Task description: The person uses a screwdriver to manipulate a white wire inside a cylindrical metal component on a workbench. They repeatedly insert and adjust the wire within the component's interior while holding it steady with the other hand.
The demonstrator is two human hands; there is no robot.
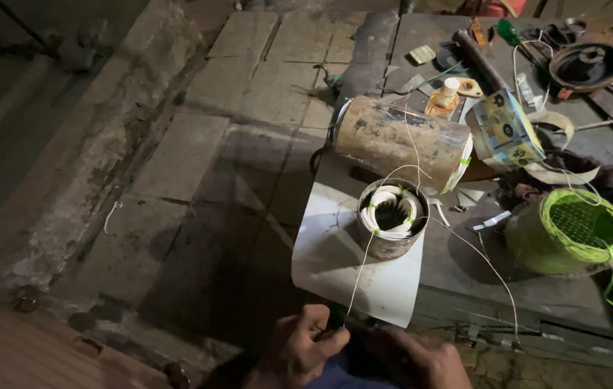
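Observation:
At the bottom edge, my left hand (300,349) pinches a thin white cord (361,270) between thumb and fingers. The cord runs up into a small rusty tin (391,216) holding a white coil tied with green bands. My right hand (421,359) sits just right of the left, fingers curled; whether it grips anything cannot be told. A second strand (490,266) trails from the tin toward the table's front edge. The tin stands on a white sheet (335,252) hanging over the dark worktable (479,288).
A large rusty can (400,140) lies on its side behind the tin. A green net-covered spool (569,232) stands right. A small bottle (444,99), a printed box (506,130), a round metal part (586,66) and tools crowd the back. Stone paving (198,151) lies left.

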